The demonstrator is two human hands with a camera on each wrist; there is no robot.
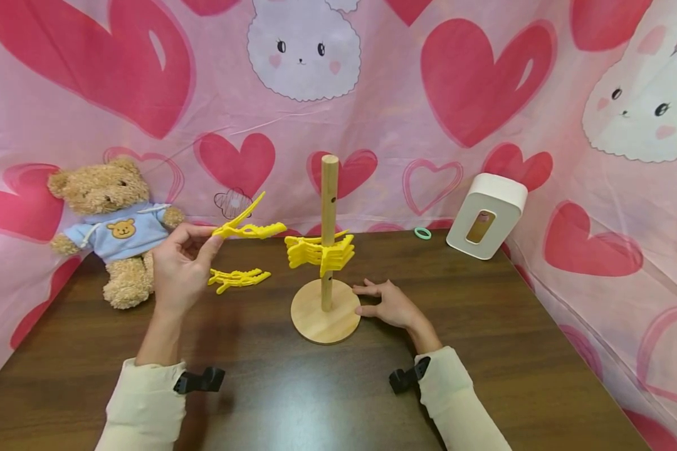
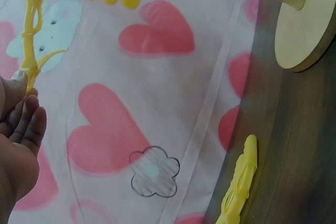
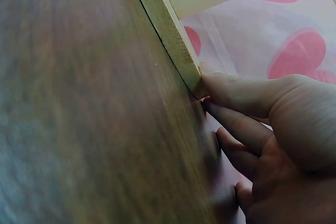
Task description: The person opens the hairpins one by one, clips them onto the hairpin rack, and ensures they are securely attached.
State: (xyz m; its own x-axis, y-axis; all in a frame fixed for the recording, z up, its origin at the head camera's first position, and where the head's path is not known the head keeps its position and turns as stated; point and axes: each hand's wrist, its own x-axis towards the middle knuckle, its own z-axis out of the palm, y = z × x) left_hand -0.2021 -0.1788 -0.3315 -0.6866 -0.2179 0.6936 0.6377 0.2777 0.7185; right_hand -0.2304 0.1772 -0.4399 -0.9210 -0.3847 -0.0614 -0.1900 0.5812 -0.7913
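My left hand (image 1: 182, 266) pinches a yellow alligator hair clip (image 1: 251, 230) by its end between thumb and fingers, above the table. The clip's two arms are spread apart in a V. Several more yellow hair clips (image 1: 316, 252) sit in a cluster at the middle of the upright pole of a wooden stand (image 1: 328, 207). At the right edge of its round base (image 1: 316, 322), my right hand (image 1: 393, 305) touches the rim with the thumb and fingertips, the fingers loosely extended. More yellow clips (image 1: 239, 279) lie on the table beyond my left hand, also seen in the left wrist view.
A teddy bear (image 1: 113, 219) in a blue hoodie leans at the back left. Towards the back right stands a white box (image 1: 462, 232) with an oval window, and a mint-green ring (image 1: 422, 233) lies left of it. Behind the brown table (image 1: 293, 394) hangs a pink heart-patterned cloth.
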